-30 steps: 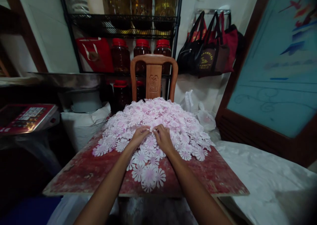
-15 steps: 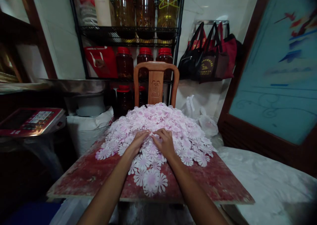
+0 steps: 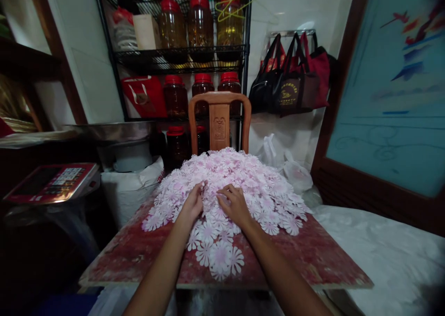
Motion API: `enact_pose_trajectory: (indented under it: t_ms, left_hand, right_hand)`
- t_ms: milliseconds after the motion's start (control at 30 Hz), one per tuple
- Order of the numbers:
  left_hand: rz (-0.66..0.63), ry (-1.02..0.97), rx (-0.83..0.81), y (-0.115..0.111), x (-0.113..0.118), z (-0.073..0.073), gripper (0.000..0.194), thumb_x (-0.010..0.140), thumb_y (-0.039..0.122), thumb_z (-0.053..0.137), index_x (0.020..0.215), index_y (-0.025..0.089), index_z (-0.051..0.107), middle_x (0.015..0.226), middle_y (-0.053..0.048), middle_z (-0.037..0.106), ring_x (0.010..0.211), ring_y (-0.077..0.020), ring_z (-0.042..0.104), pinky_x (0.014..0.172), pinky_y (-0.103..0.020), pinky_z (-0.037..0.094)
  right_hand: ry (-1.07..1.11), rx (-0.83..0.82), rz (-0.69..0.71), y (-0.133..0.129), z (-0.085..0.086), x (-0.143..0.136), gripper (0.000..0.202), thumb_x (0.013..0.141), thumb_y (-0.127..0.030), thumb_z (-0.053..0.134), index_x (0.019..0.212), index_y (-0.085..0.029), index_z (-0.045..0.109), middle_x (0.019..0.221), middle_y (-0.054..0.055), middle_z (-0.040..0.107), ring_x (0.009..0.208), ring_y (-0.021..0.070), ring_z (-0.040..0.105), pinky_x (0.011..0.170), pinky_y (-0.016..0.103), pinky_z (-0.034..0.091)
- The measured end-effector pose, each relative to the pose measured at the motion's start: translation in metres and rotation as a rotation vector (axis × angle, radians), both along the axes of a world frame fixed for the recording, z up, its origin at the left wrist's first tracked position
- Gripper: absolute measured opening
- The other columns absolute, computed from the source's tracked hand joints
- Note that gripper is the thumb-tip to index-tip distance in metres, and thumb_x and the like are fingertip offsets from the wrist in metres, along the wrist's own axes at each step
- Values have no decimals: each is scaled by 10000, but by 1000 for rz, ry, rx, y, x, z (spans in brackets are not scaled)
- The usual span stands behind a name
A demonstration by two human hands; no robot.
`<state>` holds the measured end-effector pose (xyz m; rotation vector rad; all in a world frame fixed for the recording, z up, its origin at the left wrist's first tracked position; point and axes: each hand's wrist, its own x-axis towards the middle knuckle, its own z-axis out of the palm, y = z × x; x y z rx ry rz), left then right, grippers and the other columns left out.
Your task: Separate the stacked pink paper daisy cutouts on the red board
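Note:
A broad heap of flat flower cut-outs (image 3: pixel 239 167), white with pink centres, covers the middle of the tabletop. Whether they are paper or cloth, I cannot tell. At the heap's near left slope, my left hand (image 3: pixel 193 201) has thumb and forefinger closed around what looks like one small flower piece. My right hand (image 3: pixel 235 207) rests palm-down over the heap, its fingers bent and apart, the tips close to pink flowers and nothing clearly held. A small tongue of loose flowers (image 3: pixel 219 255) reaches toward me between my forearms.
The worn red board (image 3: pixel 139 255) ends just before me. Behind it stands a carved wooden chair (image 3: pixel 219 126). A red scale (image 3: pixel 52 181) and white sack (image 3: pixel 121 195) are left; white sheeting (image 3: pixel 375 246) lies right. Red-lidded jars (image 3: pixel 200 26) fill the back rack.
My hands were together over a small white piece; now they are apart, the left drawn leftward and the right slightly right. The view has tilted up a little.

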<state>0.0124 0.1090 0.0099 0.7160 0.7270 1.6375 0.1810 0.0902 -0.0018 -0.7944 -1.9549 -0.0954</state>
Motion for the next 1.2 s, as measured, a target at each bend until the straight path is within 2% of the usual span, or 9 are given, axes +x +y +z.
enact_pose_trajectory:
  t_ms: [167,367,567,700,867,1000,1100,1200]
  left_hand:
    - [5,-168,-69,-5,-16,8,54,724,232,621,706,181,618,741,6,682,716,-118,638,768,-232,499]
    - [-66,-268,-106,-16,-17,12,67,718,253,618,711,186,609,784,-10,686,725,-129,643,764,-255,514]
    - [-94,-293,-96,-15,-18,10,79,716,259,603,731,185,623,782,-12,683,709,-123,634,742,-241,510]
    - [-87,-238,-62,-14,-22,6,153,711,307,591,769,174,641,813,-39,684,754,-144,642,772,-264,516]
    - [-45,-52,-2,-10,-27,1,243,714,407,552,756,185,643,852,-59,675,812,-175,636,796,-298,512]
    - [33,228,60,-5,-19,-1,310,751,469,521,743,189,654,882,-73,655,861,-214,608,807,-330,486]
    - [83,519,133,-6,-2,-9,178,698,369,672,754,201,688,950,-62,641,1032,-249,544,953,-337,398]
    - [81,779,200,-12,15,-18,175,650,270,761,816,236,719,1008,-43,626,1130,-276,480,1066,-371,262]
  right_hand:
    - [-1,-41,15,0,1,1,170,923,-245,548,1024,-202,677,957,50,611,932,180,582,819,344,333]
    - [2,-61,14,-1,1,2,176,915,-225,546,1032,-200,674,961,55,613,950,186,580,818,345,330]
    - [5,-66,30,0,0,3,178,912,-220,546,1040,-195,668,967,52,614,958,185,580,824,341,326]
    - [-3,-68,24,0,-1,3,184,917,-226,537,1048,-197,664,970,50,611,965,184,577,825,342,323]
    - [-16,-82,14,0,-1,3,191,921,-237,533,1060,-202,659,982,53,608,981,192,572,831,348,327]
    - [-19,-86,9,0,-1,3,198,918,-235,526,1064,-204,657,983,57,595,973,196,561,833,352,343]
    - [-11,-76,-36,2,-3,3,219,898,-248,537,1080,-216,656,1025,75,578,1005,223,518,865,370,361]
    - [-35,-90,-119,10,-12,5,406,843,-263,586,1245,-213,575,1198,119,535,1119,280,449,933,432,355]
